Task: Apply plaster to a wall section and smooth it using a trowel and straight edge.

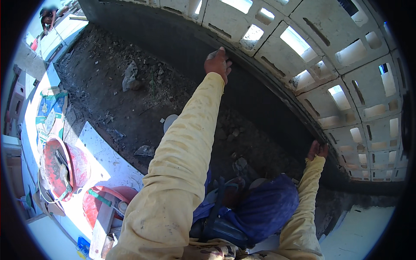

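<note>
My left hand (pixel 218 65) reaches far forward to the upper edge of a dark grey plastered wall base (pixel 173 45). Its fingers are curled, and a small grey piece shows at their left side; its kind cannot be made out. Farther right, my right hand (pixel 317 150) rests at the same ledge with its fingers stretched out and nothing seen in them. Above the ledge rises a wall of pale perforated blocks (pixel 318 56). Both arms wear long yellow sleeves, and blue cloth covers my bent legs.
Rubble and dirt (pixel 117 73) lie along the wall foot. To the left stand a red bucket (pixel 78 162) with tools, a second red container (pixel 97 203) with a green-handled tool, a white board (pixel 97 147) and a sack (pixel 51 110). Another person (pixel 48 19) crouches at far left.
</note>
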Available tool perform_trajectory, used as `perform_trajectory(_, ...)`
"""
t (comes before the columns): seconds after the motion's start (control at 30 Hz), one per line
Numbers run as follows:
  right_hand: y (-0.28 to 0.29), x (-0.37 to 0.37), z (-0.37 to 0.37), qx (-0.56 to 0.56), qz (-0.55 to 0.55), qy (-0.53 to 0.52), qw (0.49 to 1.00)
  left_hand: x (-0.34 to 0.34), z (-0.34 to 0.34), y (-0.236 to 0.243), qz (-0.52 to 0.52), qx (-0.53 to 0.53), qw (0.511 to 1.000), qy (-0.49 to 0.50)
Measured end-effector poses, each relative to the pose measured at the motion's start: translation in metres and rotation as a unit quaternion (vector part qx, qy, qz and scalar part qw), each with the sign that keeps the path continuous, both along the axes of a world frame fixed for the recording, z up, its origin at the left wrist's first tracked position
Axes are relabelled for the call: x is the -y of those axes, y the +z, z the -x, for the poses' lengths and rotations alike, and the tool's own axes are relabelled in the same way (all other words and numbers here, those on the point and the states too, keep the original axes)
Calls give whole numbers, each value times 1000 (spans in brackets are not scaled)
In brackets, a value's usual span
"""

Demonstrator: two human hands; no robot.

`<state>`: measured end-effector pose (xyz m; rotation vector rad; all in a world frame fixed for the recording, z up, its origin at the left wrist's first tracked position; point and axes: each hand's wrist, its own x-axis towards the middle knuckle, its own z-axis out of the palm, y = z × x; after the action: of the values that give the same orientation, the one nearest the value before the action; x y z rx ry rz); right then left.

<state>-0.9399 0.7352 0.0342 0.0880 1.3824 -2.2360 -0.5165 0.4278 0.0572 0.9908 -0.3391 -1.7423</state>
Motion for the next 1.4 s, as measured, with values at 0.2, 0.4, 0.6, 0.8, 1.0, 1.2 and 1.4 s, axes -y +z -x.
perform_trajectory(0.2,2,3,1,19,16,19,1000,0,1,-2,-4,-11,1000,-5)
perform_trajectory(0.4,5,4,-12,54,21,-30,998,6,6,-10,1,-13,1000,-27)
perform_trajectory(0.6,18,11,-20,87,29,-95,991,5,11,-5,-1,-12,999,-46)
perform_trajectory(0.8,25,10,-21,63,15,-56,996,9,11,-8,5,12,998,-67)
perform_trajectory(1.0,24,10,-18,73,27,-77,994,15,9,-12,12,6,997,-74)
perform_trajectory(1.2,33,7,-22,66,6,-102,993,11,14,-7,16,40,997,-60)
perform_trajectory(1.4,29,6,-19,49,1,-107,993,12,18,-6,11,77,996,-40)
